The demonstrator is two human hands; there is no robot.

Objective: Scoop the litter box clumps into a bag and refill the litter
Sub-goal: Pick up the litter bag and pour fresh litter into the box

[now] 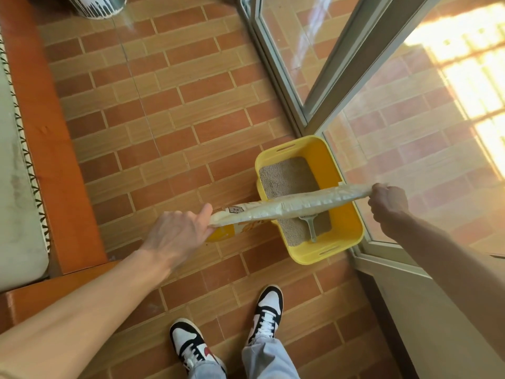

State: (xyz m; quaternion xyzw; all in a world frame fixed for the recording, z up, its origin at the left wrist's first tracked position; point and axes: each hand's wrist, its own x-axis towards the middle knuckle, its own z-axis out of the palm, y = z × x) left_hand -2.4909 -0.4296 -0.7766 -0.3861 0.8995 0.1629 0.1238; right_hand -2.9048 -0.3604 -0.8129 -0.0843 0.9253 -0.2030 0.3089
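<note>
Our right hand [388, 202] clenches one end of the litter bag [289, 205] and our left hand [177, 231] pinches the other, holding it level, its long axis running left to right across the near half of the yellow litter box [347, 228]. Below it, a grey scoop [311, 227] lies in the litter [284, 179]. Pouring likely means dropping one end.

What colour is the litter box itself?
Bright yellow all over; the litter box shows clearly in the head view, holding grey-brown litter.
</note>
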